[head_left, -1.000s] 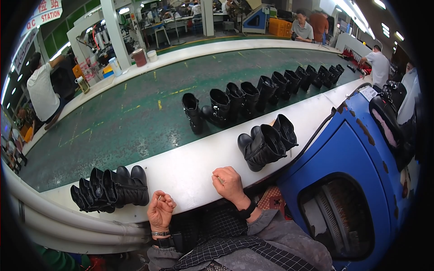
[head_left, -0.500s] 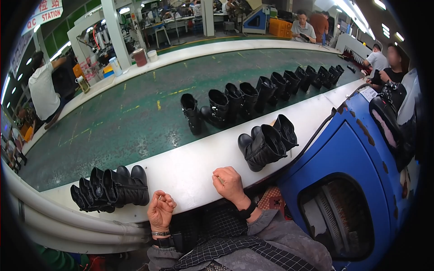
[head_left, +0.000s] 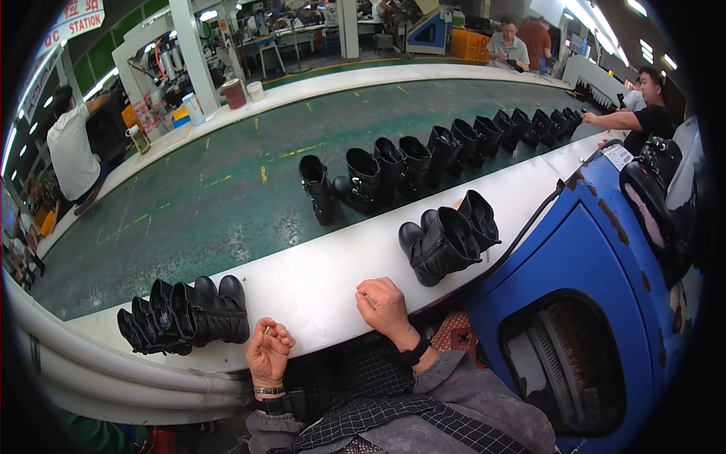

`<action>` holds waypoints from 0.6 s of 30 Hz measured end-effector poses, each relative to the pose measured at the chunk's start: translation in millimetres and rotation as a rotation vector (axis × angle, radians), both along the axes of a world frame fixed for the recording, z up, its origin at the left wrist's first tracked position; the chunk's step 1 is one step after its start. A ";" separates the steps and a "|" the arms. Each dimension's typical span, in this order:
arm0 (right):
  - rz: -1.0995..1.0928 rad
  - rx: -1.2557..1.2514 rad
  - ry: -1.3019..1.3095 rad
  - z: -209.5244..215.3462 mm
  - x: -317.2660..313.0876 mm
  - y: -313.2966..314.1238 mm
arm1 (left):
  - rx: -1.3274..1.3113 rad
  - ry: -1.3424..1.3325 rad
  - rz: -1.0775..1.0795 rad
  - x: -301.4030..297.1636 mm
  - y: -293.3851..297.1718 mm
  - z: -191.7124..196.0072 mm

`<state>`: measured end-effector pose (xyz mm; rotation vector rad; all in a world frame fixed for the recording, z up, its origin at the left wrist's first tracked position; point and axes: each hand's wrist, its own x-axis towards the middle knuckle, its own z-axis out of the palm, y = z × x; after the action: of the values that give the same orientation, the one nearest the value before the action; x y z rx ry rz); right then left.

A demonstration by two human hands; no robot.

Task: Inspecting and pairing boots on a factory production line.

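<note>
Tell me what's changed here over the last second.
The row of boots on the green belt has shifted slightly left. At the upper right, a co-worker in black has come into view, now reaching toward the row's far end. Your left hand and right hand stay put, neither visibly grasping nor releasing anything; the boots on the white table stay too.

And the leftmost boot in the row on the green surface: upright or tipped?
Upright: that boot has its open top uppermost and its foot down on the green surface.
</note>
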<state>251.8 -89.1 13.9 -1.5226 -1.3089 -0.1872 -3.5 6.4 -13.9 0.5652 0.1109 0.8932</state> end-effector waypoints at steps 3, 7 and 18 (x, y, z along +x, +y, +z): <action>-0.001 -0.001 0.002 -0.2 0.1 -0.2 | 0.010 -0.018 -0.017 -0.2 0.9 -0.6; -0.001 0.003 0.003 -0.4 -0.1 0.2 | 0.025 -0.043 -0.041 -0.8 2.1 -1.1; 0.002 -0.012 0.008 0.9 -0.2 -0.5 | 0.012 -0.044 -0.036 -0.9 1.6 -1.0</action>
<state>251.6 -89.6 14.8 -1.5304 -1.3071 -0.1725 -4.4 8.1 -14.9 0.5566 0.0552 0.8714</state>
